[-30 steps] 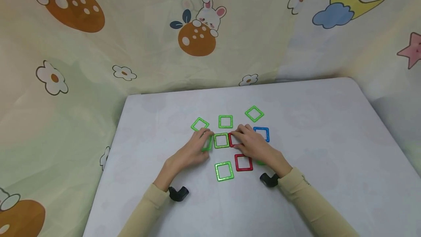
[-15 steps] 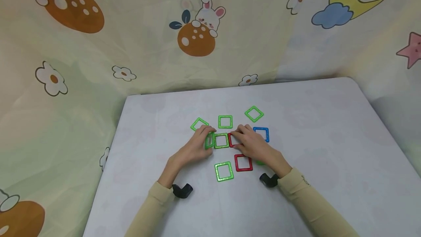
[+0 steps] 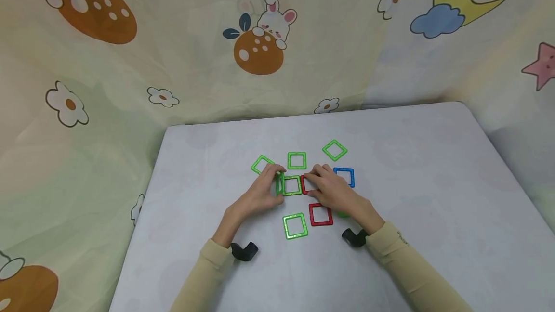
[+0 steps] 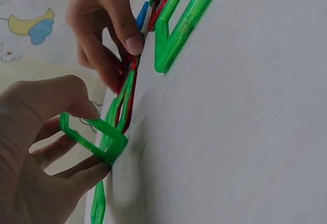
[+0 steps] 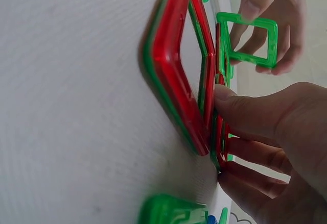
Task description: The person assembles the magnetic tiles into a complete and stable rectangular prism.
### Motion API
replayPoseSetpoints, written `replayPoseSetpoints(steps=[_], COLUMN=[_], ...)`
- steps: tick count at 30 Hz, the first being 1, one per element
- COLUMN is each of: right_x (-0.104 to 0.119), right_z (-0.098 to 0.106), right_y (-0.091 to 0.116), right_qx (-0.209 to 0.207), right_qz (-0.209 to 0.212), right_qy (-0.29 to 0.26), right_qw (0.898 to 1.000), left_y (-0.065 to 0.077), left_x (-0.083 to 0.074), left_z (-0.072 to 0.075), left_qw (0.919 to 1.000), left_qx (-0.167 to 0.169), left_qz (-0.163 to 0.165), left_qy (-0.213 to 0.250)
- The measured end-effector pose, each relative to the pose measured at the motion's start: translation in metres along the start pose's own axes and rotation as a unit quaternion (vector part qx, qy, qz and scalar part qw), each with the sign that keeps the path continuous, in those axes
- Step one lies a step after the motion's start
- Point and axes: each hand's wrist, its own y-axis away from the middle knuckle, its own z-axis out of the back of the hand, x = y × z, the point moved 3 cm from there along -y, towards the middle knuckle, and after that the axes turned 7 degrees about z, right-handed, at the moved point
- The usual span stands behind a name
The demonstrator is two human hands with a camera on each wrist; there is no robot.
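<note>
My left hand (image 3: pixel 258 195) holds a green square magnetic tile (image 5: pixel 274 40) by opposite edges, thumb on one side and fingers on the other. That tile stands up on edge, meeting the left side of a flat green tile (image 3: pixel 292 193). To the right of this flat one lies a red square tile (image 3: pixel 303 185), touching it. My right hand (image 3: pixel 333 190) grips the red tile at its edges, thumb at the near side and fingers at the far side, and covers most of it. In the right wrist view green shows beneath red tile edges.
Nearer me lie a green tile (image 3: pixel 297 236) and a red tile (image 3: pixel 322 224). Behind are more green tiles (image 3: pixel 297 167), one turned like a diamond (image 3: pixel 335 159), and one by my left fingers (image 3: pixel 257 161). A blue tile (image 3: pixel 352 178) lies right. Patterned cloth (image 3: pixel 182 52) hangs behind the table.
My left hand has shifted slightly right, and its green tile has gone from lying low at the left to standing up against the flat green one. My right hand has stayed put.
</note>
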Motion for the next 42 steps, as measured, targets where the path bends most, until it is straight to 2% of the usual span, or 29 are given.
replayPoseSetpoints(steps=[7, 19, 25, 31, 37, 42], right_x=[0.001, 0.001, 0.0, 0.0, -0.001, -0.001], right_z=[0.0, -0.001, -0.001, -0.001, -0.002, -0.002], right_y=[0.0, 0.001, 0.001, 0.001, 0.001, 0.001], right_qx=[0.0, -0.002, -0.004, -0.013, -0.013, -0.014], right_qz=[0.002, -0.007, -0.007, 0.0, 0.0, 0.001], right_qy=[0.001, -0.011, -0.011, -0.008, -0.011, -0.009], right_qw=[1.0, 1.0, 1.0, 1.0, 1.0, 1.0], left_y=[0.0, 0.0, 0.001, 0.001, -0.001, -0.002], left_x=[0.0, 0.009, 0.011, 0.01, 0.008, 0.007], left_z=[-0.002, -0.009, -0.01, -0.013, -0.014, -0.016], left_qw=[0.9999, 0.9947, 0.992, 0.9827, 0.9715, 0.9621], left_qx=[-0.006, -0.021, -0.022, -0.068, -0.127, -0.15], left_qz=[-0.001, 0.003, 0.032, 0.066, 0.075, 0.083], left_qy=[0.016, 0.101, 0.12, 0.159, 0.185, 0.212])
